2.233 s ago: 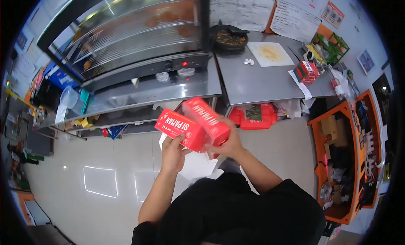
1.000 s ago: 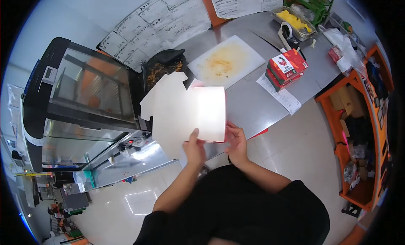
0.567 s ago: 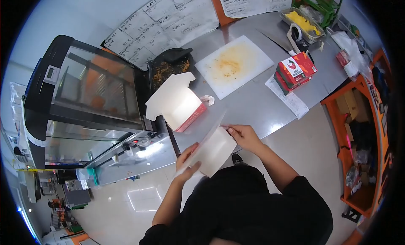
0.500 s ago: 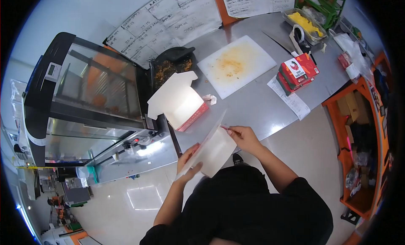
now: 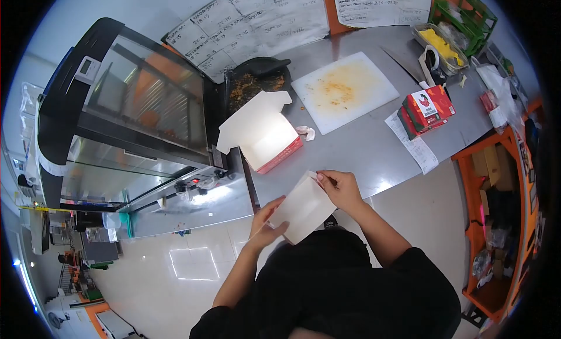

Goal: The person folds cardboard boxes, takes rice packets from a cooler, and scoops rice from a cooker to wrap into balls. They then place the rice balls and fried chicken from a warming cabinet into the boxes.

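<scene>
One box (image 5: 266, 139) set down; apparently one carton (image 5: 305, 211) held.

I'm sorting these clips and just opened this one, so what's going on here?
A person holds a white-faced carton in front of their body, by the near edge of the steel table. The left hand grips its left side while the right hand pinches its upper right corner. A second carton, red outside and white inside, stands open on the table near a stained cutting board.
</scene>
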Motion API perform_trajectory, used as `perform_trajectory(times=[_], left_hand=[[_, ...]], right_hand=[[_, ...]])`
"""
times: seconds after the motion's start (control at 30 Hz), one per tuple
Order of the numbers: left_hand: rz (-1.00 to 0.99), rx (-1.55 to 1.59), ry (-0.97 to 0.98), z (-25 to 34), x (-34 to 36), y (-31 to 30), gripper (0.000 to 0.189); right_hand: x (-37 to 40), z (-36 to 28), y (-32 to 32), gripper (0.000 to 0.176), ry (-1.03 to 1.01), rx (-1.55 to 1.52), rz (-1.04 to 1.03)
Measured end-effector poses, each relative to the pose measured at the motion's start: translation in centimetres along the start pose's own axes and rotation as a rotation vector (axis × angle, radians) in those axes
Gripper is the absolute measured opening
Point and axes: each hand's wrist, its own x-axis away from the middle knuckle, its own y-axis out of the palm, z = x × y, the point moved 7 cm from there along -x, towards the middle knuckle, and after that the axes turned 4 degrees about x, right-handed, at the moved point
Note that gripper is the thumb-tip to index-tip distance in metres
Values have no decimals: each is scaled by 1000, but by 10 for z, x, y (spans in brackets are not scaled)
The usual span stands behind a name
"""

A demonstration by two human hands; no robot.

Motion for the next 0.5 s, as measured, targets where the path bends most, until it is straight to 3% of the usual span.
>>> perform_trajectory(times=[0.07,0.17,0.33,0.43,0.47,0.5], left_hand=[[15,31,23,2,1,-1,62],[2,317,-124,-29,3,-2,63],[-44,556,-10,-59,-2,-6,73],[127,747,-110,-47,2,-9,74],[252,688,-17,-67,2,-14,69],[373,588,-103,-79,6,-18,64]], right_hand=[[1,8,6,24,-29,38,-19],[3,23,13,22,-41,101,-90],[2,61,28,16,134,-103,-233],[-4,65,29,18,20,-38,-219],[-6,66,25,18,15,59,-207],[-7,55,21,18,12,155,-194]])
